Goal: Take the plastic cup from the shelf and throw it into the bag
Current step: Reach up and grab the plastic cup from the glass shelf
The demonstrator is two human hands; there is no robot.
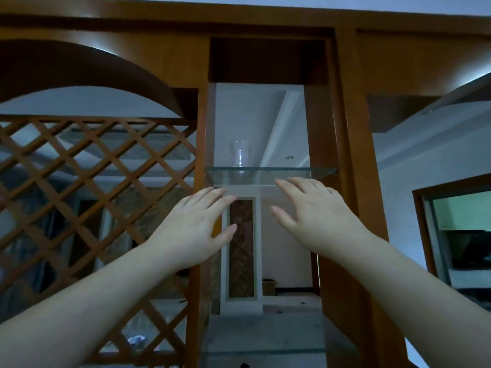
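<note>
Clear plastic cup (240, 154), glass shelf (268, 172), glossy wood frame (345, 123).

One clear plastic cup (240, 154), upright on one glass shelf (268, 173). Two bare hands, the left hand (195, 226) and the right hand (313, 215), both flat with fingers spread and holding nothing, plus two bare forearms. One wooden partition (345, 123) with one lattice panel (87, 197) under one arch (87, 67), and one small cardboard box (269, 286) on the floor far behind.
</note>
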